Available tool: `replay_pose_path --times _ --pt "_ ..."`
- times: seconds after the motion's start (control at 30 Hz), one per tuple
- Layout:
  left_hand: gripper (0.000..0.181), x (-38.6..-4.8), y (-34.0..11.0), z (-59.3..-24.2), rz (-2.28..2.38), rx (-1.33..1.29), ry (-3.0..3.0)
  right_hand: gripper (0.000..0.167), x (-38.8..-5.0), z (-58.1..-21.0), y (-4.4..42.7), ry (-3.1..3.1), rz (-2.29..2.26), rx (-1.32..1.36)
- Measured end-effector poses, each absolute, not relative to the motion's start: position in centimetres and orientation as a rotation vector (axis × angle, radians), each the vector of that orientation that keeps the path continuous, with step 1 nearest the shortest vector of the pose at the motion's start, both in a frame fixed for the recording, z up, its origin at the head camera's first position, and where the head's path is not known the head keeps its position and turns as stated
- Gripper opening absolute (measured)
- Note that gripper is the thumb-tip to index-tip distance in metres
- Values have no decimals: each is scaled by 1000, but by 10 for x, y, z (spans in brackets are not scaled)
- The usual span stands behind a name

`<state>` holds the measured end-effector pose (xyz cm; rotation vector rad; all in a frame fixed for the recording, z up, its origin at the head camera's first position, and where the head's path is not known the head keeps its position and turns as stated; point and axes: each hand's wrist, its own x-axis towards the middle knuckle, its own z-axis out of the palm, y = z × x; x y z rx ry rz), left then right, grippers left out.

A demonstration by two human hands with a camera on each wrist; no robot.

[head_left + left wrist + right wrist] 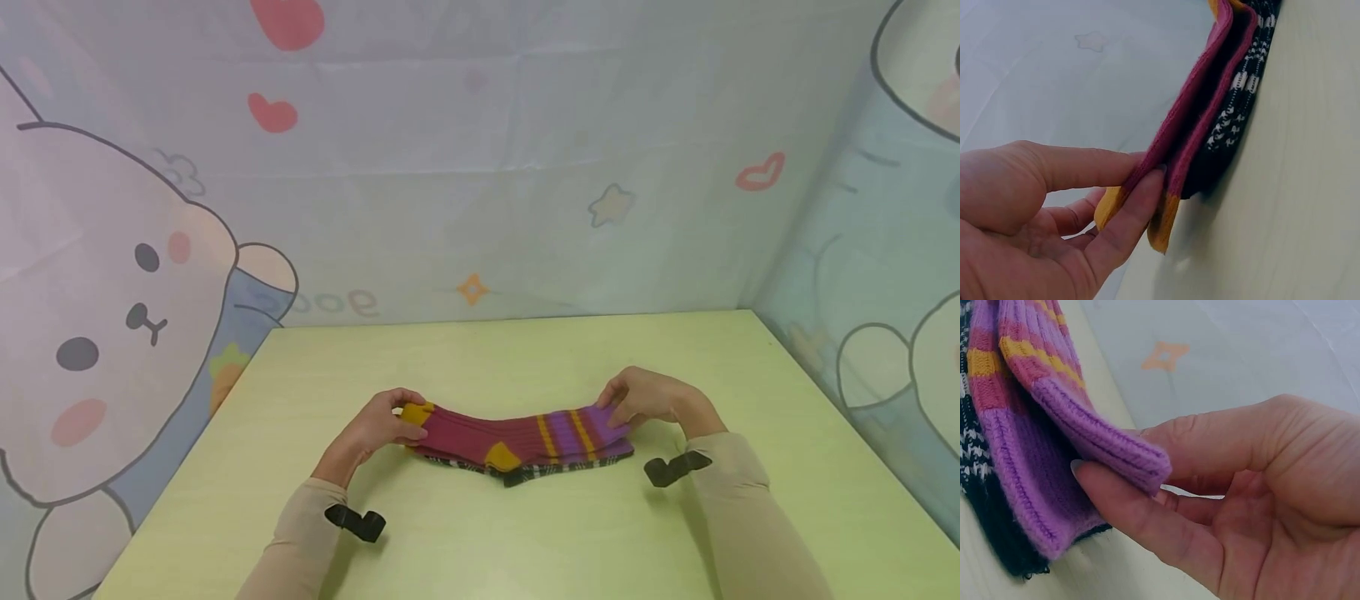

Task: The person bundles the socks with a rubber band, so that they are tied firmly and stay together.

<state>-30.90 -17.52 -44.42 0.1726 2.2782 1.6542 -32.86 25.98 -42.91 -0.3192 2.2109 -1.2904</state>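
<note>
A maroon sock [472, 433] with mustard toe and heel and a purple striped cuff lies across the table. My left hand [378, 427] pinches its toe end between thumb and finger in the left wrist view. At the other end, my right hand [651, 394] pinches the purple cuff, which is lifted off the layer below in the right wrist view. Under it lies a matching sock [1029, 469], with a dark gap between the two. Lowest is black-and-white patterned sock fabric [1229, 125], mostly covered; how many pieces it is, I cannot tell.
The pale yellow-green table [480, 542] ends at the back against a hanging printed cloth [525, 167] with hearts and stars. More printed cloth stands along both sides. Black straps with small devices sit on both wrists.
</note>
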Motion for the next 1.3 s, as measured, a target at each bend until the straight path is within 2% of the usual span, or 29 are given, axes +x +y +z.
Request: replay_pose_path --times 0.6,1.3 --pt "45 -307 -175 -445 1521 214 2420 33 -325 -430 255 2288 -1175 -338" --pt "42 -309 -175 -446 1508 165 2401 31 -324 -433 254 2316 -1090 -317"
